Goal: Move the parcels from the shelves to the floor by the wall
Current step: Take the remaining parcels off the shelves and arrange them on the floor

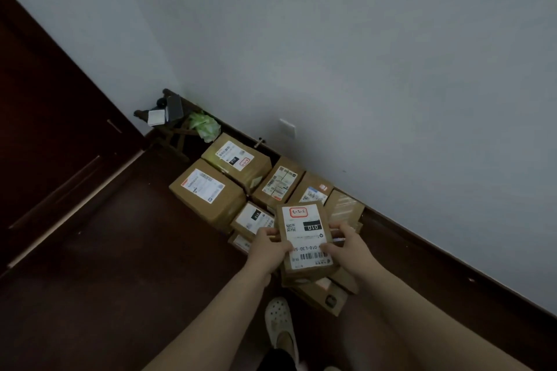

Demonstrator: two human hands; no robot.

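A pale grey wall (361, 54) fills the upper right of the head view, meeting a dark wooden floor (105, 280) along a dark skirting board (437, 253). A dark wooden door (45, 129) runs down the left side.

A cluster of brown cardboard parcels (208, 199) sits on the floor against the wall, packed side by side in two rough rows. Most have white shipping labels facing up.

At the near end of the cluster, two bare arms reach forward holding a small parcel (304, 238) over a low pile of boxes. Whether it touches the pile cannot be told. Its top is nearly covered by a white label with a barcode, a black block reading 010 and a red-edged handwritten sticker.

The left hand (266, 247) grips the parcel's left edge with its thumb on top. The right hand (349, 245) grips the right edge, thumb on the label.

A small wooden stool (171, 129) stands in the far corner with a green bag (205, 126) beside it. A pale perforated shoe (280, 325) shows below the arms. A white socket (287, 127) sits low on the wall.
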